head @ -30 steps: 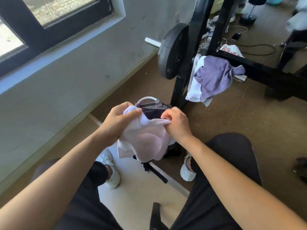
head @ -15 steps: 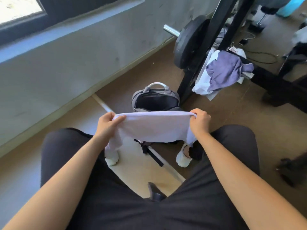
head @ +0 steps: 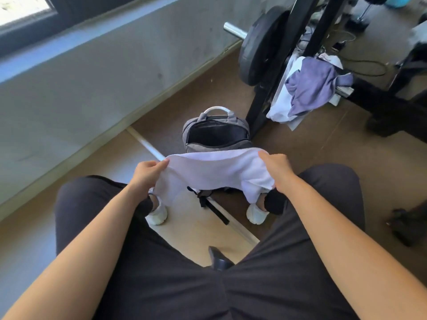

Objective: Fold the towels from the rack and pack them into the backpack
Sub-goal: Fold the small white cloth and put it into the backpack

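A pale white towel [head: 212, 170] is stretched out between my two hands above my knees. My left hand [head: 147, 173] pinches its left corner, and my right hand [head: 277, 168] grips its right end. Just beyond the towel a grey backpack [head: 216, 135] stands upright on the floor with its main pocket unzipped and dark inside. On the black rack [head: 360, 93] at the upper right hang a purple towel [head: 316, 84] and a white towel [head: 280, 105] under it.
A barbell with a black weight plate [head: 261, 45] sits on the rack beside the wall. My white shoes [head: 158, 212] flank the backpack's straps. Cables [head: 360, 65] and dark gear lie on the floor at the far right.
The towel was bunched between my hands over the backpack; my hands have moved apart and back toward my knees, spreading it out flat. The view has tilted down.
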